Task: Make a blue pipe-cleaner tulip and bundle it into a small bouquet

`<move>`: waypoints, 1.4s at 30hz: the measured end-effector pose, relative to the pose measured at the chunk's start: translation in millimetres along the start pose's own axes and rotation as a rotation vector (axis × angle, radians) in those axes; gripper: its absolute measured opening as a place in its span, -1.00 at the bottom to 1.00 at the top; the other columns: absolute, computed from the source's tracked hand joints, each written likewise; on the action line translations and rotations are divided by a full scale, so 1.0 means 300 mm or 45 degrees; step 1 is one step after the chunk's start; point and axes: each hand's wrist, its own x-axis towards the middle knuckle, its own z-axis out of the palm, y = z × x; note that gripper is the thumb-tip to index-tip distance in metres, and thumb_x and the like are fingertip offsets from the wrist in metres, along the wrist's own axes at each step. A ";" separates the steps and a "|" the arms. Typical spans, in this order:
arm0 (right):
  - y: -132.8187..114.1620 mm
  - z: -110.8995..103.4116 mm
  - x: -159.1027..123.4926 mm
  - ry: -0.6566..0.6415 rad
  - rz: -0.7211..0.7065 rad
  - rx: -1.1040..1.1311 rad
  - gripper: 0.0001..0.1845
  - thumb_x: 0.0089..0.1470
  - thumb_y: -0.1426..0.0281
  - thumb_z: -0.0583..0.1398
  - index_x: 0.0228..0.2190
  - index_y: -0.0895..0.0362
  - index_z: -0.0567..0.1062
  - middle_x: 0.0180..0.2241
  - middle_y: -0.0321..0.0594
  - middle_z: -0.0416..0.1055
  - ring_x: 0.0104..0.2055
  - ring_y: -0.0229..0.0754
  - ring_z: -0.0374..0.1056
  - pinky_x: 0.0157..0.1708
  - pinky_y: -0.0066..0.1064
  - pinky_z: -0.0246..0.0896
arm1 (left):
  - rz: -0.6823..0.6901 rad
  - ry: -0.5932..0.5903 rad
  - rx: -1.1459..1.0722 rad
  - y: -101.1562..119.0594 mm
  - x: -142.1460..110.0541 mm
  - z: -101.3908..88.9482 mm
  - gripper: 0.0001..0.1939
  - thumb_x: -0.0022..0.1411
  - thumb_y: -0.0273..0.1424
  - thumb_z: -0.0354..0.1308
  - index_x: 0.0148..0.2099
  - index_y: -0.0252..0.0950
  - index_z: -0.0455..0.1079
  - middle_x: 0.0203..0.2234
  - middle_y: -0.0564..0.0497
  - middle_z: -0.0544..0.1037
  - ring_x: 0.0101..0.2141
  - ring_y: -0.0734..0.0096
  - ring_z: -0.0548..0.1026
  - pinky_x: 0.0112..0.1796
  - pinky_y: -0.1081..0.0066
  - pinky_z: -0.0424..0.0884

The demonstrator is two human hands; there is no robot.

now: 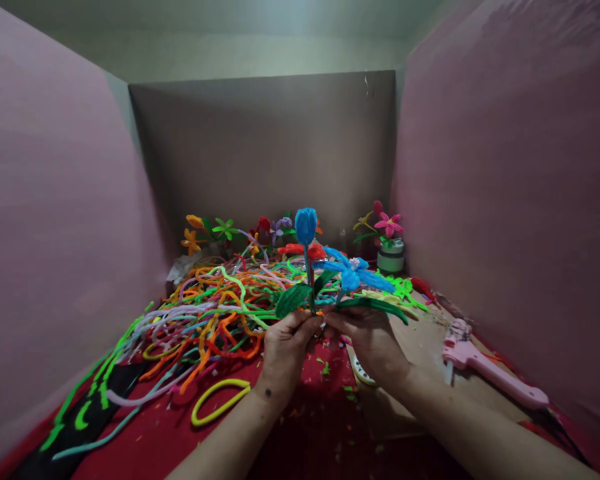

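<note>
Both hands are close together in front of me, fingers pinched at the stems of fuzzy pipe-cleaner flowers. My left hand (291, 347) grips the stem of an upright blue tulip (306, 227) with a dark green leaf (293, 301). My right hand (367, 337) grips a blue open-petalled flower (351, 275), tilted to the right, with a long green leaf (375, 306) below it. The fingertips nearly meet, and whether the two stems are joined there is hidden. A red petalled shape (300, 250) shows behind the tulip's stem.
A heap of coloured pipe cleaners (215, 307) covers the table's left and middle. Finished flowers stand at the back, some in a pale green pot (391, 257). A pink glue gun (495, 373) lies on cardboard at right. A yellow loop (220, 402) rests on the red cloth (300, 440).
</note>
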 end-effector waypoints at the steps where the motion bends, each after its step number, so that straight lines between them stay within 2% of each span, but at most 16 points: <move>1: -0.002 0.000 -0.002 -0.004 -0.015 -0.002 -0.80 -0.22 0.30 0.32 -0.68 0.13 0.46 -0.70 -0.32 0.38 -0.64 -0.24 0.29 -0.62 -0.42 0.20 | -0.008 -0.006 0.001 0.002 -0.001 0.000 -0.73 -0.08 -0.24 0.26 -0.59 -0.33 0.36 -0.78 0.18 0.30 -0.73 0.65 0.13 -0.69 0.55 0.01; 5: -0.006 -0.002 -0.006 -0.064 -0.040 -0.009 -0.79 -0.20 0.34 0.31 -0.70 0.14 0.44 -0.72 -0.32 0.36 -0.65 -0.24 0.30 -0.58 -0.39 0.26 | -0.019 -0.020 0.013 0.019 -0.009 0.003 -0.75 -0.06 -0.28 0.25 -0.62 -0.33 0.37 -0.80 0.17 0.31 -0.75 0.66 0.13 -0.71 0.56 0.00; 10: 0.003 -0.007 0.003 -0.037 -0.014 0.105 -0.86 -0.20 0.35 0.31 -0.58 0.14 0.48 -0.68 -0.33 0.40 -0.67 -0.24 0.30 -0.59 -0.37 0.27 | -0.021 -0.039 0.016 0.040 -0.022 0.014 -0.77 -0.07 -0.30 0.24 -0.63 -0.33 0.38 -0.79 0.15 0.34 -0.76 0.65 0.16 -0.73 0.56 0.00; 16: 0.021 -0.013 0.007 -0.081 0.064 0.208 -0.83 -0.15 0.33 0.27 -0.63 0.15 0.45 -0.69 -0.35 0.35 -0.65 -0.25 0.31 -0.58 -0.40 0.24 | -0.028 -0.031 0.009 0.042 -0.026 0.017 -0.77 -0.08 -0.30 0.25 -0.60 -0.34 0.37 -0.80 0.15 0.35 -0.77 0.66 0.15 -0.74 0.58 0.01; 21: 0.033 -0.016 0.008 -0.059 0.010 0.195 -0.82 -0.16 0.32 0.27 -0.66 0.12 0.44 -0.68 -0.35 0.38 -0.59 -0.28 0.32 -0.53 -0.45 0.24 | -0.032 -0.014 -0.037 0.039 -0.033 0.018 -0.73 -0.08 -0.30 0.25 -0.65 -0.34 0.33 -0.84 0.17 0.28 -0.79 0.67 0.13 -0.75 0.59 -0.02; 27: 0.041 -0.009 0.004 -0.017 0.000 0.242 -0.87 -0.21 0.39 0.31 -0.62 0.17 0.46 -0.69 -0.36 0.35 -0.64 -0.30 0.28 -0.61 -0.48 0.18 | -0.063 -0.086 -0.052 0.033 -0.031 0.017 -0.75 -0.04 -0.30 0.24 -0.61 -0.35 0.36 -0.81 0.12 0.35 -0.80 0.67 0.15 -0.76 0.59 -0.04; 33: 0.050 -0.021 0.007 0.019 0.058 0.205 -0.83 -0.21 0.36 0.31 -0.61 0.19 0.46 -0.68 -0.34 0.35 -0.64 -0.32 0.26 -0.63 -0.48 0.14 | -0.030 -0.030 -0.086 0.042 -0.038 0.029 -0.79 -0.15 -0.33 0.29 -0.62 -0.35 0.40 -0.80 0.14 0.37 -0.81 0.68 0.15 -0.78 0.59 -0.03; 37: 0.045 -0.020 0.005 0.032 0.047 0.228 -0.81 -0.21 0.37 0.31 -0.65 0.19 0.42 -0.70 -0.35 0.32 -0.65 -0.33 0.23 -0.63 -0.48 0.10 | -0.038 0.001 -0.078 0.044 -0.041 0.032 -0.81 -0.14 -0.33 0.29 -0.61 -0.34 0.41 -0.81 0.16 0.36 -0.81 0.70 0.09 -0.77 0.58 -0.05; 40: 0.041 -0.010 0.003 0.039 0.014 0.262 -0.84 -0.24 0.41 0.32 -0.63 0.18 0.43 -0.70 -0.38 0.30 -0.66 -0.35 0.18 -0.65 -0.49 0.04 | -0.017 0.020 -0.015 0.039 -0.037 0.032 -0.79 -0.12 -0.32 0.29 -0.61 -0.34 0.41 -0.83 0.18 0.29 -0.78 0.69 0.07 -0.73 0.57 -0.01; 42: 0.041 -0.004 0.003 0.062 0.002 0.261 -0.87 -0.25 0.43 0.31 -0.59 0.17 0.44 -0.68 -0.40 0.29 -0.65 -0.38 0.13 -0.65 -0.50 -0.02 | 0.008 0.019 -0.036 0.032 -0.033 0.032 -0.78 -0.15 -0.32 0.31 -0.62 -0.34 0.39 -0.79 0.18 0.30 -0.72 0.66 0.14 -0.67 0.57 0.09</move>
